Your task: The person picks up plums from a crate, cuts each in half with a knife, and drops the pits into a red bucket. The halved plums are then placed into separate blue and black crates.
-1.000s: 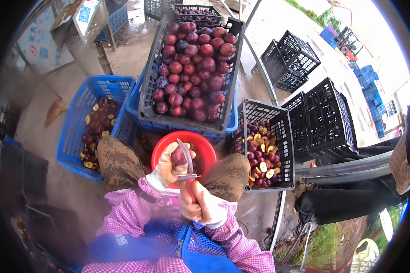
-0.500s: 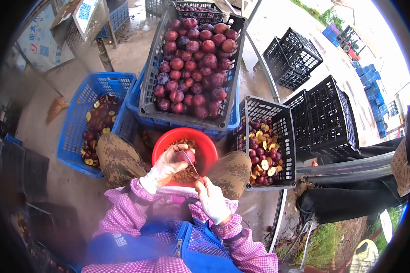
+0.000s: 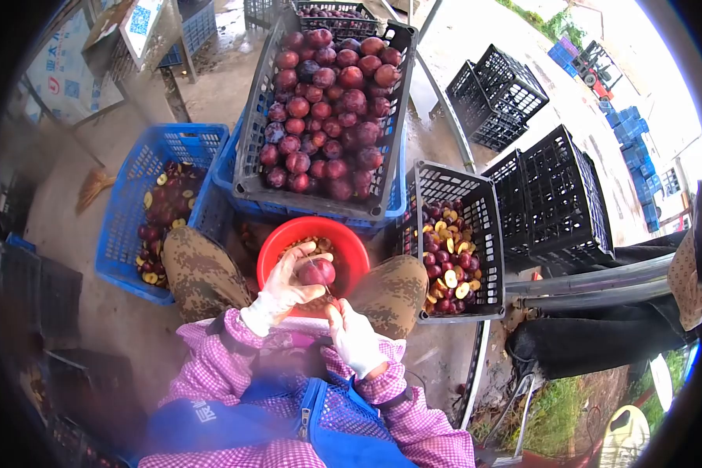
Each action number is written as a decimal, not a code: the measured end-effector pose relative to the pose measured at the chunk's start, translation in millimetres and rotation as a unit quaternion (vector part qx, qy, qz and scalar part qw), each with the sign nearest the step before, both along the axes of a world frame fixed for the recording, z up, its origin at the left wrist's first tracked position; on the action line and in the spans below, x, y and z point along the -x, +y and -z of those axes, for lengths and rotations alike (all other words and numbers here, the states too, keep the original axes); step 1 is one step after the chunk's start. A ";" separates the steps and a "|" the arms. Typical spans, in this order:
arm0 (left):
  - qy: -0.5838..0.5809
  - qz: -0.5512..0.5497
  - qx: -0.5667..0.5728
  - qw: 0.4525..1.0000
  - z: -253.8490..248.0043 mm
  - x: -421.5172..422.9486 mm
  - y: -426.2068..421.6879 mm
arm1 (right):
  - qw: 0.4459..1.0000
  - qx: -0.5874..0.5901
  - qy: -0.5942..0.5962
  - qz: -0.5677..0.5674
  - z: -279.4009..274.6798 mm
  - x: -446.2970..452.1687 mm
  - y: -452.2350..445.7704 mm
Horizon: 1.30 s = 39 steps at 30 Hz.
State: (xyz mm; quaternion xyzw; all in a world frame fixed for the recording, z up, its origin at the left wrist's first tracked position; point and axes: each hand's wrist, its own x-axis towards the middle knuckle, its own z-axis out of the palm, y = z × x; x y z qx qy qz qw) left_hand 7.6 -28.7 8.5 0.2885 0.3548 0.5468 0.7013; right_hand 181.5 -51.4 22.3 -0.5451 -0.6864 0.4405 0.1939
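My left hand [image 3: 287,287], in a pale glove with bare fingertips, holds a dark red plum [image 3: 317,271] over a red basin [image 3: 353,253]. Closed round the handle of a knife, my right hand [image 3: 354,334] is just below and to the right. The thin blade [image 3: 324,287] reaches up to the plum; how deep it sits is too small to tell. Small brownish pieces lie in the basin, between my knees.
A black crate [image 3: 242,168] of whole plums stands ahead on a blue crate. Cut plums fill a blue crate [image 3: 113,226] at left and a black crate [image 3: 491,265] at right. Empty black crates [image 3: 558,199] and a person's dark-clad leg [image 3: 600,347] are further right.
Since one second ago, my left hand has turned with the plum and opened out around it. My right hand has tilted the knife, whose blade now meets the plum lower down.
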 end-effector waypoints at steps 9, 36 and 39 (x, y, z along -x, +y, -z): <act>-0.243 -0.032 0.119 0.962 15.0 -20.2 -3.1 | 0.996 -0.034 -0.076 0.005 5.5 21.2 2.7; 0.142 -0.121 -0.094 0.978 -3.0 -10.1 7.8 | 0.995 -0.034 0.079 0.047 3.9 34.2 -0.5; -0.205 -0.085 0.095 0.970 18.2 -13.3 7.0 | 0.997 -0.068 -0.021 0.037 17.5 38.8 0.1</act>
